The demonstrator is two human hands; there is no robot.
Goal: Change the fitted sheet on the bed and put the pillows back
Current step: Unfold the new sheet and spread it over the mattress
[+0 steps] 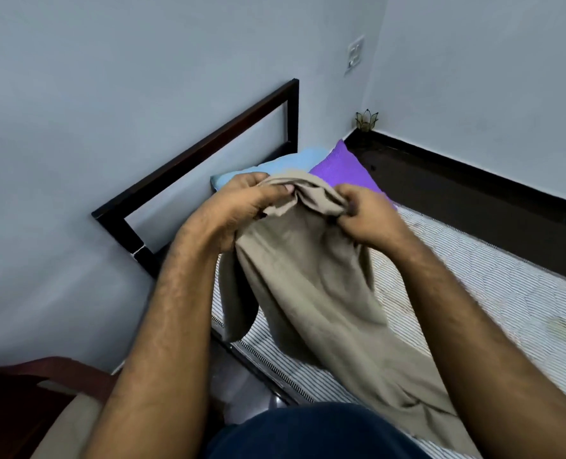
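Note:
A beige fitted sheet (pixel 311 279) hangs bunched from both my hands above the bare striped mattress (pixel 493 279). My left hand (pixel 245 203) grips the sheet's gathered top edge on the left. My right hand (pixel 364 210) pinches the same edge on the right. The sheet's lower part trails down onto the mattress toward my body. Behind my hands, at the head of the bed, lie a light blue pillow (pixel 275 164) and a purple pillow (pixel 344 167), both partly hidden by the sheet and my hands.
A dark wooden headboard (pixel 208 144) stands against the pale wall. Dark floor (pixel 457 200) runs along the bed's far side, with a small ornament (pixel 366 120) in the corner. A reddish chair (pixel 26 399) holding beige cloth stands at lower left.

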